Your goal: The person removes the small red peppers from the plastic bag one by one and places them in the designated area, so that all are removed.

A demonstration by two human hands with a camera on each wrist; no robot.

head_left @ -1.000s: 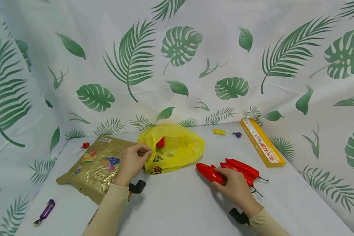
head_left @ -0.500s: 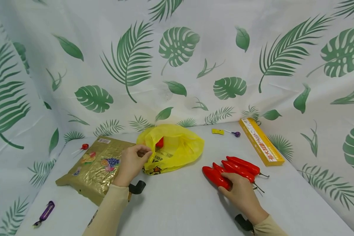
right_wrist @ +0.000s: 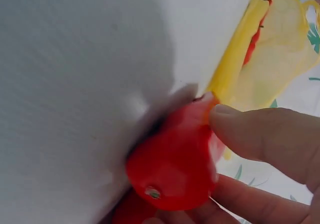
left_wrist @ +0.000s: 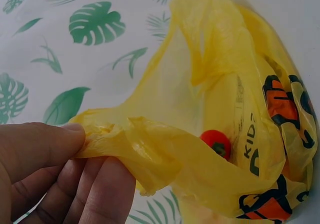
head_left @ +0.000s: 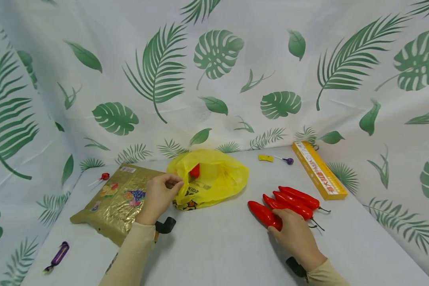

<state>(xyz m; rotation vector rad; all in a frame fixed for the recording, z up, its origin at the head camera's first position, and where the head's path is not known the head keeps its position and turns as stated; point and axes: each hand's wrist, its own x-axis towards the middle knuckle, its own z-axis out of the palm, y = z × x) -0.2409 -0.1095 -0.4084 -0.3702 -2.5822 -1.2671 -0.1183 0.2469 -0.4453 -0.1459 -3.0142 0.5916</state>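
Note:
In the head view my left hand [head_left: 159,196] pinches the rim of a yellow plastic bag [head_left: 221,190]. The left wrist view has the rim bunched between thumb and fingers, the bag's mouth spread wide. Inside lies a red, pepper-like thing [left_wrist: 216,144] with a dark green stem spot, mostly hidden by the plastic. My right hand [head_left: 294,236] holds a thick red pepper [head_left: 262,213] low over the table, thumb on one side and fingers on the other. Its stem end [right_wrist: 167,176] faces the right wrist camera. Beside it lie 3 slimmer red chili peppers [head_left: 300,197] with thin stems.
A gold snack bag [head_left: 119,202] lies under and beside the left forearm. Around the table are a red lollipop [head_left: 105,176], a purple wrapped candy [head_left: 60,254], a yellow packet [head_left: 265,158], a purple lollipop [head_left: 289,161] and a pasta box [head_left: 319,171]. Leaf-print cloth hangs behind.
My right hand has moved the thick pepper right, alongside the chili peppers, which have shifted slightly to the right and away. The left hand keeps its pinch on the bag.

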